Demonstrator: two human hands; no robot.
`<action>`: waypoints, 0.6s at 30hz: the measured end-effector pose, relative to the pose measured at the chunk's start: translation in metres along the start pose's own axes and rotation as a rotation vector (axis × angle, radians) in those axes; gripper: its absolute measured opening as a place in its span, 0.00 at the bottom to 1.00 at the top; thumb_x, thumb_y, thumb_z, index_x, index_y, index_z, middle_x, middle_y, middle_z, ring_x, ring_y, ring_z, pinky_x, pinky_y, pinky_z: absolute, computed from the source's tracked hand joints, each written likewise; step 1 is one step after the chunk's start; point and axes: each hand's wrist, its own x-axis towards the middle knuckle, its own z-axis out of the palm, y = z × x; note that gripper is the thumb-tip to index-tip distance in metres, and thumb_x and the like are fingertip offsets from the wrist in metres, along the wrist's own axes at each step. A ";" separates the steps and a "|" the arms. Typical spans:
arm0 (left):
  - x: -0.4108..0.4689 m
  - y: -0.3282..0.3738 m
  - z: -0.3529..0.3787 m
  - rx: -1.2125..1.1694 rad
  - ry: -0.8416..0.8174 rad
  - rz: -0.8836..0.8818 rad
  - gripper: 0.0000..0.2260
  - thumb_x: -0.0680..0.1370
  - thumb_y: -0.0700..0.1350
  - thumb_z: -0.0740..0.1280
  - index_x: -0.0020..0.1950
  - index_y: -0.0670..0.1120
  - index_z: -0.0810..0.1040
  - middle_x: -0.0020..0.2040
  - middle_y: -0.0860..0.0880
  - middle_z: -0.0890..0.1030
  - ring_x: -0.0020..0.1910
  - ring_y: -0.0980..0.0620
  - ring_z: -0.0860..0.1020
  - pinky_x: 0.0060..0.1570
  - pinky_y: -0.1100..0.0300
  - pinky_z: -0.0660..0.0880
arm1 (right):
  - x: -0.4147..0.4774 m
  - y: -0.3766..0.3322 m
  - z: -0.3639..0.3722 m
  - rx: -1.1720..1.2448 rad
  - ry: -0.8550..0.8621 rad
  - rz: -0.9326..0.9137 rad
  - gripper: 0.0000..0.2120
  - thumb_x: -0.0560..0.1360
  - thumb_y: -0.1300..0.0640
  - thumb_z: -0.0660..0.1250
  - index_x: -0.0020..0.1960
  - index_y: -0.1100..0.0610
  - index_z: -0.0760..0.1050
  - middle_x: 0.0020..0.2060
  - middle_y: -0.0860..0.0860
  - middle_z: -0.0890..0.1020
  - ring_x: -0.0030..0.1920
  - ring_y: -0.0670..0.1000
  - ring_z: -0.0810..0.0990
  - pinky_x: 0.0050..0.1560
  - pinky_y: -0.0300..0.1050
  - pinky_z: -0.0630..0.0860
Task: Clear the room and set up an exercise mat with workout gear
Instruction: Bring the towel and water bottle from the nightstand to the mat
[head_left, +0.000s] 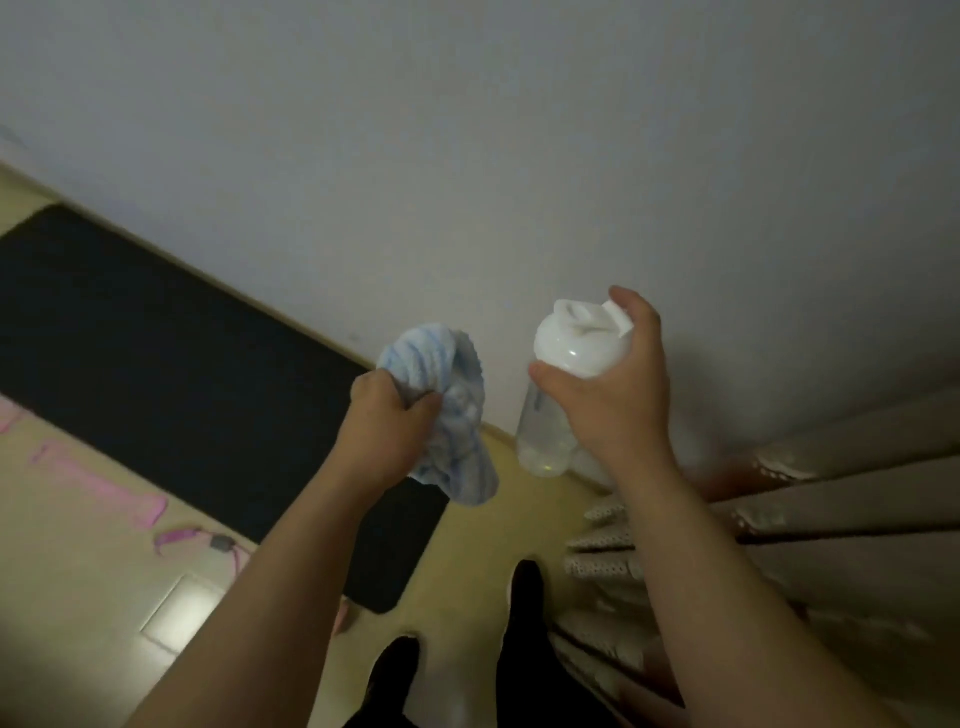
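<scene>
A black exercise mat (171, 379) lies flat on the floor along the wall, reaching from the far left to near my feet. My left hand (387, 415) grips a bunched light-blue striped towel (457, 415) above the mat's near end. My right hand (618, 384) holds a clear water bottle with a white lid (576, 343) by its top, fingers curled round the lid. The bottle's clear body (540, 436) hangs below the hand. Both are held in the air near the wall.
A pink dumbbell (98, 478) and a pink jump-rope handle with cord (182, 538) lie on the beige floor left of the mat. Beige curtains (779, 519) hang at the right. My dark-socked feet (524, 577) stand on the floor below. A white wall (467, 156) fills the background.
</scene>
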 end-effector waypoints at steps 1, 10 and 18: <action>0.005 -0.007 0.008 0.006 0.034 -0.018 0.14 0.77 0.48 0.70 0.48 0.36 0.79 0.44 0.39 0.82 0.40 0.45 0.83 0.39 0.46 0.82 | 0.011 0.013 0.011 0.020 -0.035 -0.007 0.47 0.61 0.51 0.83 0.72 0.39 0.63 0.66 0.43 0.70 0.62 0.48 0.73 0.47 0.31 0.70; 0.045 -0.081 0.115 0.051 0.182 -0.279 0.14 0.75 0.51 0.73 0.52 0.45 0.73 0.43 0.51 0.78 0.40 0.57 0.78 0.33 0.67 0.71 | 0.066 0.150 0.074 -0.034 -0.184 0.143 0.49 0.62 0.50 0.82 0.76 0.45 0.61 0.69 0.45 0.69 0.61 0.41 0.67 0.56 0.37 0.67; 0.077 -0.227 0.226 0.124 0.075 -0.423 0.14 0.76 0.47 0.72 0.55 0.44 0.71 0.45 0.52 0.76 0.43 0.56 0.78 0.37 0.63 0.74 | 0.043 0.336 0.165 -0.340 -0.323 0.169 0.44 0.63 0.47 0.81 0.73 0.44 0.63 0.69 0.51 0.68 0.65 0.56 0.72 0.59 0.56 0.78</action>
